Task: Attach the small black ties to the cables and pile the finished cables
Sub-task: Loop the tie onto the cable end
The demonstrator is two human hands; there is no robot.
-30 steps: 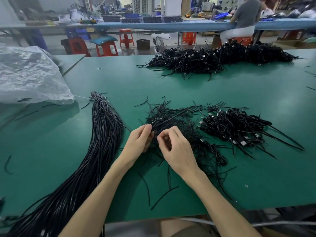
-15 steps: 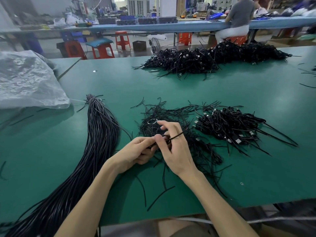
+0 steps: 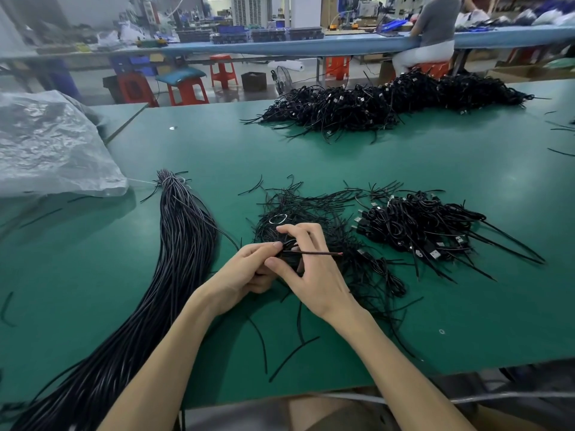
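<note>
Mid-frame: left hand (image 3: 245,272), fingers curled round a coiled cable (image 3: 290,244); right hand (image 3: 311,275) pinches a tie (image 3: 317,253) across it, not yet cinched, I judge. Finished pile (image 3: 420,231) centre right, larger pile (image 3: 389,101) upper right. Long cable bundle (image 3: 174,259) at lower left of the surface (image 3: 435,169): much left.

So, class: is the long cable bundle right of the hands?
No, the long cable bundle lies left of the left hand.

The flat table mat (image 3: 342,163) is plain dark green, the long cord bundle (image 3: 186,244) glossy black, the heap of thin ties (image 3: 311,206) matte black, the pile of coiled cables (image 3: 420,228) black with silver plugs, the small cable coil (image 3: 292,262) black, the single thin tie (image 3: 317,253) black with a reddish tip, and the crinkled plastic bag (image 3: 53,144) milky grey.
</note>
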